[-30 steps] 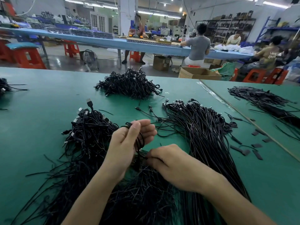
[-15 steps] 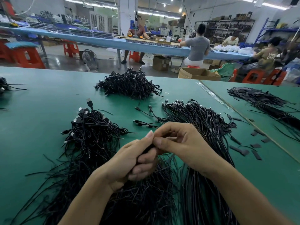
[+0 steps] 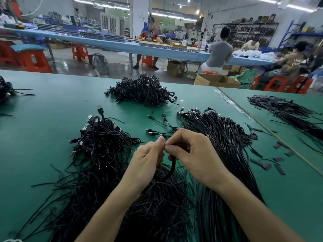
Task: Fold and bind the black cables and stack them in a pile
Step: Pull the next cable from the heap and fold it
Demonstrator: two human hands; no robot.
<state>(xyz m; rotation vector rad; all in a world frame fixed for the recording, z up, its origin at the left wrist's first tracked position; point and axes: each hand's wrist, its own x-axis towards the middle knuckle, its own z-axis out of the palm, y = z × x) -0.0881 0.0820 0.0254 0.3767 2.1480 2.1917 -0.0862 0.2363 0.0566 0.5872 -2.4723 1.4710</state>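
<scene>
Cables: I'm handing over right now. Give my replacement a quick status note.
Left hand grips a folded cable; right hand pinches it at the top, seemingly binding it.
Loose cables lie to the right, a tangled heap to the left, a pile beyond.
Done: this cable is folded.
Left: finish the binding, add it to a pile, then work through the loose ones.

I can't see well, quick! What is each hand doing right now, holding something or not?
Left hand: closed, pinching the folded black cable.
Right hand: closed, pinching the top of that cable too.
</scene>
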